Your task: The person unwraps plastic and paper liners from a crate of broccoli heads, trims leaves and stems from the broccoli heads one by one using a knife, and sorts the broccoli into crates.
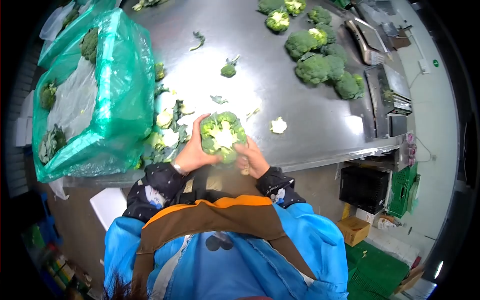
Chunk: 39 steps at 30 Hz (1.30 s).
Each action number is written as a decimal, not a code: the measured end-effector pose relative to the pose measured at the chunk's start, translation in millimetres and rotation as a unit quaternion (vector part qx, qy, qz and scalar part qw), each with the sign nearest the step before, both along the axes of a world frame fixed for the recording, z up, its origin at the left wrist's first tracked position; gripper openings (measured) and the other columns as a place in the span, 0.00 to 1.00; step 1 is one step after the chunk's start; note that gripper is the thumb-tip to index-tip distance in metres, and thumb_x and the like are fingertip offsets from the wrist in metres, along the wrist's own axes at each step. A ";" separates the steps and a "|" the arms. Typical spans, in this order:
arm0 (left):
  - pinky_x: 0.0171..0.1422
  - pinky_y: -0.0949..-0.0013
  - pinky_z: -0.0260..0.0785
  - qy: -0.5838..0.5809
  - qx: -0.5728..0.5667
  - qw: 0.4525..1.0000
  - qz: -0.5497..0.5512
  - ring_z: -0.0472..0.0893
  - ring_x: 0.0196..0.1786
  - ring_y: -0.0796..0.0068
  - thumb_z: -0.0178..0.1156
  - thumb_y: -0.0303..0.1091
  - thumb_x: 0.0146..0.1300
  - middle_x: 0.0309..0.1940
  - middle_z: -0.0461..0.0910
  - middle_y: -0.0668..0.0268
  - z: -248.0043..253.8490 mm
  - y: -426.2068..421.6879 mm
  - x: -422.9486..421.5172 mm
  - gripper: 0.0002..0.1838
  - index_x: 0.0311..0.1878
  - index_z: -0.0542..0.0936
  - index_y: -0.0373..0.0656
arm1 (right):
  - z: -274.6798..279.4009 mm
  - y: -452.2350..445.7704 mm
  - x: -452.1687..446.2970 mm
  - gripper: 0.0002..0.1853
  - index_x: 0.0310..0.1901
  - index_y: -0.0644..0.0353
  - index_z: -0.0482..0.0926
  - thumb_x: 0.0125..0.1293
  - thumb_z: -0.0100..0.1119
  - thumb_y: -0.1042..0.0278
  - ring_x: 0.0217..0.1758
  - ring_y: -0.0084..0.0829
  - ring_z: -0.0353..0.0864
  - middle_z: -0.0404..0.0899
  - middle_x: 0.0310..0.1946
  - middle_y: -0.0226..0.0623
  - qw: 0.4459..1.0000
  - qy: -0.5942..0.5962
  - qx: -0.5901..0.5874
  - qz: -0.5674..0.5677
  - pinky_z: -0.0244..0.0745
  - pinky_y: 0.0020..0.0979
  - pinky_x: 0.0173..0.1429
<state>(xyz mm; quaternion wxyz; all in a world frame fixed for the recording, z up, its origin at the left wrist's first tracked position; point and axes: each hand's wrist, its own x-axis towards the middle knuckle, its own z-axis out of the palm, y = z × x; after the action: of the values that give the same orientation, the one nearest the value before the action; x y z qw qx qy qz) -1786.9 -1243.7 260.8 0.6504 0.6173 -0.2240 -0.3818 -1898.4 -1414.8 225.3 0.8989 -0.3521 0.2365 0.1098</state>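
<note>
A broccoli head [222,136] is in my left hand [192,152], its pale cut stem side turned up towards me. My left fingers wrap round its left edge, thumb underneath. Against its lower right side is my right hand [254,157], closed round a small tan-handled tool [245,167]; its working end is hidden. Both hands are just over the metal table's near edge. A cut piece of pale stem [278,125] lies to the right of the broccoli. Trimmed leaves and stem scraps [167,122] are heaped to the left.
On the left stands a crate lined with green plastic [125,100], several broccoli heads inside. More broccoli heads [320,65] are grouped at the far right of the metal table [200,75]. A scale-like device [367,42] sits beyond them. A black crate [364,189] is below the table.
</note>
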 end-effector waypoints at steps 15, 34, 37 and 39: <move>0.47 0.72 0.73 0.186 0.028 0.982 0.034 0.79 0.45 0.74 0.60 0.24 0.57 0.44 0.74 0.61 -2.7 33.2 7.9 0.24 0.58 0.67 0.43 | 56.2 -239.3 61.1 0.15 0.49 0.56 0.71 0.60 0.57 0.65 0.16 0.18 0.64 0.80 0.36 0.39 0.915 -0.094 -0.201 -0.337 0.63 0.21 0.18; 0.58 0.62 0.67 -0.382 0.403 0.789 0.263 0.73 0.54 0.64 0.71 0.38 0.46 0.49 0.73 0.58 162.4 345.7 149.5 0.33 0.57 0.70 0.47 | -53.0 -55.0 20.8 0.05 0.36 0.53 0.67 0.60 0.48 0.75 0.10 0.20 0.57 0.70 0.21 0.32 0.902 0.152 -0.325 -0.241 0.52 0.23 0.10; 0.61 0.58 0.65 -0.417 0.646 0.609 0.193 0.73 0.55 0.55 0.74 0.49 0.36 0.55 0.70 0.53 156.3 400.5 175.9 0.43 0.59 0.67 0.52 | -76.1 -49.7 21.2 0.04 0.35 0.55 0.68 0.61 0.47 0.76 0.08 0.20 0.57 0.70 0.19 0.33 0.892 0.164 -0.360 -0.219 0.51 0.25 0.09; 0.60 0.57 0.65 -0.416 0.667 0.605 0.132 0.72 0.56 0.55 0.74 0.51 0.35 0.58 0.67 0.54 137.9 422.8 194.7 0.46 0.60 0.66 0.54 | -78.9 -49.0 22.0 0.03 0.34 0.55 0.68 0.62 0.46 0.77 0.08 0.20 0.57 0.70 0.19 0.33 0.884 0.177 -0.362 -0.236 0.51 0.25 0.08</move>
<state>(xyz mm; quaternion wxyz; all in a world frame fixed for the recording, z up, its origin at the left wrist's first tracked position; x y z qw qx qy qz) -1592.2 -820.9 398.8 -0.0612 0.9949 -0.0702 -0.0378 -1876.4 -1463.8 146.4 0.6519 -0.5613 0.4907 -0.1384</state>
